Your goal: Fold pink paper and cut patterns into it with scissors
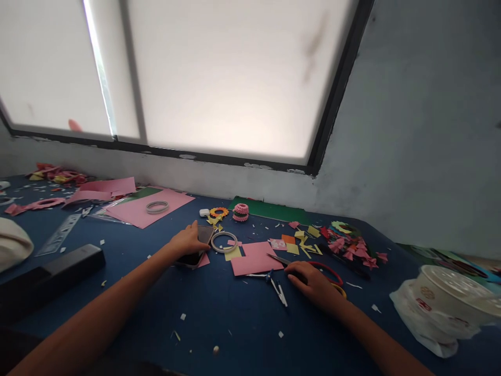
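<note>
My left hand (187, 241) is closed around the edge of a dark smartphone (192, 259) lying on the table. Just to the phone's right is a roll of tape (224, 242). My right hand (311, 282) lies curled over the middle of a pair of scissors (331, 271) with red and yellow handles; their blades point left across pink paper (256, 258), and the hand hides their pivot. A drawing compass (277, 291) rests in front of that paper, left of my right hand. Small yellow paper squares (293, 248) and an orange one lie behind the hand.
A blue table (235, 334) carries scattered scraps. Pink sheets (129, 211) bear another tape roll (157, 207). A pink paper ring stack (240, 212) stands before a green sheet (270, 210). Folded paper pieces (352, 245) and a bagged lidded tub (446, 297) are right; a black object (58, 271) is left.
</note>
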Available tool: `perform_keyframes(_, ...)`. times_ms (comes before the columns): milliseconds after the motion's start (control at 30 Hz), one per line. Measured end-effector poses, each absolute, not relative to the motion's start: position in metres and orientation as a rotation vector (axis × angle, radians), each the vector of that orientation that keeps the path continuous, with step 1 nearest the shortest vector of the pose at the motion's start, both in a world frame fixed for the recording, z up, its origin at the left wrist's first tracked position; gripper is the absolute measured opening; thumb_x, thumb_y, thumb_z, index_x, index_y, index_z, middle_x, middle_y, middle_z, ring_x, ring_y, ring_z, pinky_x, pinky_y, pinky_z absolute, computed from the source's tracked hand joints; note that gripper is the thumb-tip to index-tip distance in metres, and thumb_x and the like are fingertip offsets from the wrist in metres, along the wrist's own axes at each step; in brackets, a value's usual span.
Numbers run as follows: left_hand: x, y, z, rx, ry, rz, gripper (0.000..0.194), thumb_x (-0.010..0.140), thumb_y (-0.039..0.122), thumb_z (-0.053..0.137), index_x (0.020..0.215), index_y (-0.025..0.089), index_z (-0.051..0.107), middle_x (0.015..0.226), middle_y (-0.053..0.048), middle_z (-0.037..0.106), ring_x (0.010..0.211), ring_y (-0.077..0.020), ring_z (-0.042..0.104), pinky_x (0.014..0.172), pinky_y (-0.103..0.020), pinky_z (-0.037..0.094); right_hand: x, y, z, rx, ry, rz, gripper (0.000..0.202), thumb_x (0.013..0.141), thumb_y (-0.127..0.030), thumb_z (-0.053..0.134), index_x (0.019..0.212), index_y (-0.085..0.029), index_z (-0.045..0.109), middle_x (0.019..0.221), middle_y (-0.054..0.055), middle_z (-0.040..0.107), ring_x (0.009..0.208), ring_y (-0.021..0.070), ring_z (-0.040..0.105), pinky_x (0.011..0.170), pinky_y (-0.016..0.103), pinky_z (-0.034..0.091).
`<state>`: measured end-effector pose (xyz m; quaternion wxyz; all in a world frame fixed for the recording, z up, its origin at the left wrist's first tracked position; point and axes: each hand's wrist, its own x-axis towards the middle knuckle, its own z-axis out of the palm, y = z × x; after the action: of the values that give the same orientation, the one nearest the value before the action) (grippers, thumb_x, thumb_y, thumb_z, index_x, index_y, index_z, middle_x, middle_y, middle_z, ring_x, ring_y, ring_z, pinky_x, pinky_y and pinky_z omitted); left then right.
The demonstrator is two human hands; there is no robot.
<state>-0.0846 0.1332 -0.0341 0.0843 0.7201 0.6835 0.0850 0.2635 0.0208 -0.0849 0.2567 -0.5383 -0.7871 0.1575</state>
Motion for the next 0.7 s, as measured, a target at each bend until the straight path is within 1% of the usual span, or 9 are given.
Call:
perform_keyframes(100,-0.095,0.141,-0.026,2.099,2.084,0.272,0.09,0.065,0.056,0.057,0.135,0.01,0.025,0.135,-0.023,0.037,0.117,-0.0344,0.044,0.083,-0.035,0.042,0.264,0.02,-0.084,-1.496,-2.117,0.455,0.031,0.084,-0.037,0.043,0.106,-0.019,0.056,0.108,0.01,0.058,0.099,0.0224,0.054,0.087,0.037,0.043)
perform_keyframes(167,-0.098,0.141,-0.021,2.07,2.108,0.278,0.089,0.067,0.058,0.053,0.136,0.01,0.024,0.13,-0.022,0.044,0.116,-0.0344,0.045,0.082,-0.035,0.042,0.265,0.02,-0.085,-1.5,-2.113,0.466,0.031,0.084,-0.037,0.043,0.106,-0.02,0.056,0.109,0.01,0.058,0.1,0.0229,0.054,0.087,0.037,0.043)
perform_keyframes(233,-0.095,0.138,-0.019,2.038,2.114,0.247,0.096,0.064,0.067,0.05,0.136,0.009,0.023,0.124,-0.023,0.05,0.113,-0.0368,0.047,0.079,-0.037,0.043,0.265,0.02,-0.085,-1.496,-2.114,0.471,0.031,0.084,-0.037,0.043,0.105,-0.02,0.057,0.108,0.01,0.058,0.1,0.0231,0.054,0.087,0.038,0.043)
perform_keyframes(300,-0.089,0.132,-0.02,2.039,2.117,0.164,0.106,0.058,0.071,0.051,0.138,0.009,0.02,0.124,-0.025,0.049,0.111,-0.0397,0.048,0.079,-0.041,0.043,0.265,0.02,-0.085,-1.49,-2.114,0.477,0.03,0.084,-0.037,0.044,0.105,-0.02,0.057,0.108,0.01,0.058,0.1,0.0231,0.054,0.087,0.038,0.043)
perform_keyframes(400,-0.08,0.124,-0.025,2.113,2.116,0.113,0.106,0.055,0.062,0.059,0.139,0.011,0.018,0.131,-0.024,0.043,0.115,-0.0398,0.044,0.085,-0.044,0.04,0.264,0.02,-0.084,-1.487,-2.106,0.492,0.031,0.084,-0.037,0.044,0.105,-0.02,0.057,0.107,0.009,0.058,0.099,0.0227,0.055,0.086,0.036,0.044)
perform_keyframes(467,-0.08,0.123,-0.025,2.112,2.12,0.127,0.103,0.057,0.058,0.059,0.139,0.011,0.018,0.13,-0.023,0.044,0.114,-0.0384,0.045,0.085,-0.044,0.04,0.264,0.02,-0.083,-1.484,-2.1,0.509,0.031,0.084,-0.038,0.043,0.105,-0.019,0.057,0.107,0.009,0.058,0.099,0.0226,0.055,0.086,0.036,0.044)
perform_keyframes(567,-0.091,0.127,-0.021,2.074,2.146,0.145,0.1,0.059,0.057,0.056,0.139,0.011,0.017,0.127,-0.023,0.047,0.11,-0.0376,0.049,0.081,-0.043,0.042,0.263,0.02,-0.082,-1.486,-2.097,0.52,0.031,0.084,-0.038,0.044,0.105,-0.02,0.057,0.107,0.009,0.058,0.1,0.0229,0.054,0.087,0.037,0.043)
perform_keyframes(633,-0.1,0.132,-0.02,2.053,2.17,0.157,0.098,0.06,0.056,0.055,0.139,0.011,0.018,0.128,-0.024,0.046,0.111,-0.0384,0.048,0.08,-0.044,0.043,0.263,0.021,-0.081,-1.484,-2.105,0.521,0.03,0.084,-0.037,0.044,0.104,-0.02,0.058,0.107,0.009,0.059,0.099,0.023,0.054,0.087,0.037,0.042)
perform_keyframes(700,-0.106,0.135,-0.02,2.056,2.181,0.172,0.095,0.06,0.054,0.056,0.137,0.011,0.022,0.13,-0.024,0.044,0.112,-0.0396,0.047,0.079,-0.045,0.043,0.264,0.021,-0.081,-1.471,-2.115,0.519,0.029,0.084,-0.037,0.044,0.103,-0.019,0.058,0.105,0.009,0.059,0.097,0.0227,0.055,0.086,0.037,0.043)
